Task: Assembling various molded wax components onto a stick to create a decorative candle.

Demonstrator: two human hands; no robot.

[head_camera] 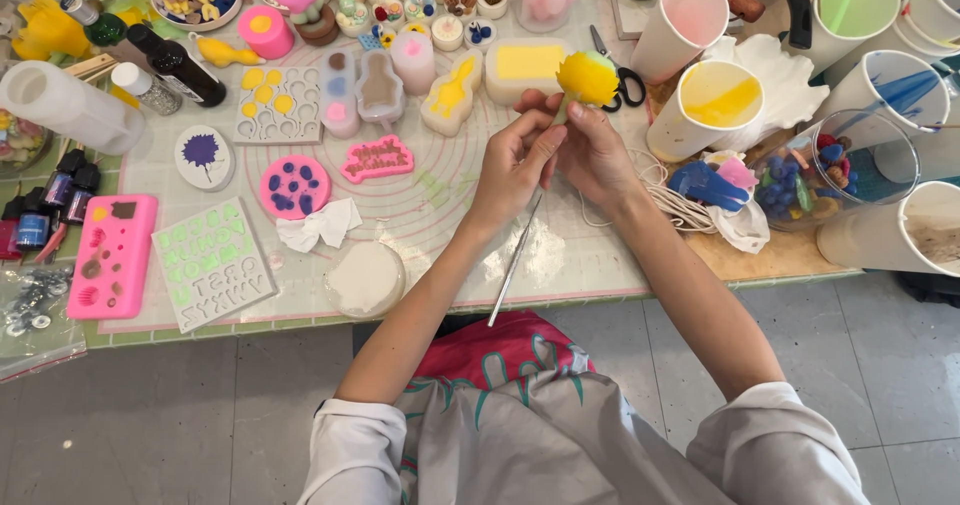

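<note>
Far off to the left of your grip lies a pink rectangular mould [112, 255] with small shaped hollows, and beside it a pale letter mould [213, 276]; nearer in, a round pink mould [295, 186] dotted with dark blue and a white bow-shaped piece [320, 225] sit on the clear mat [420, 215]. Your left hand [515, 160] is closed, fingertips pinched around the lower part of the yellow flower piece [587, 76], and a thin metal rod [515, 261] runs from under that hand down towards you, past the table edge. Whether the left fingers also grip the rod, you cannot tell from here. The flower piece stands just above both hands, held up over the mat: it is a rounded, bright yellow head, slightly ruffled at the rim, deeper orange-yellow in the middle, on a short pale green stem that vanishes into your fingers. Your right hand [598, 155] is curled shut around that stem from the other side, touching the left hand. Just behind the piece rests a cream block mould [527, 65] filled with yellow, and black-handled scissors [622, 77] lie beside it. To the right of your grip stands a white cup [705, 110] of yellow liquid, with a coil of white cord [680, 203] near your right wrist.
</note>
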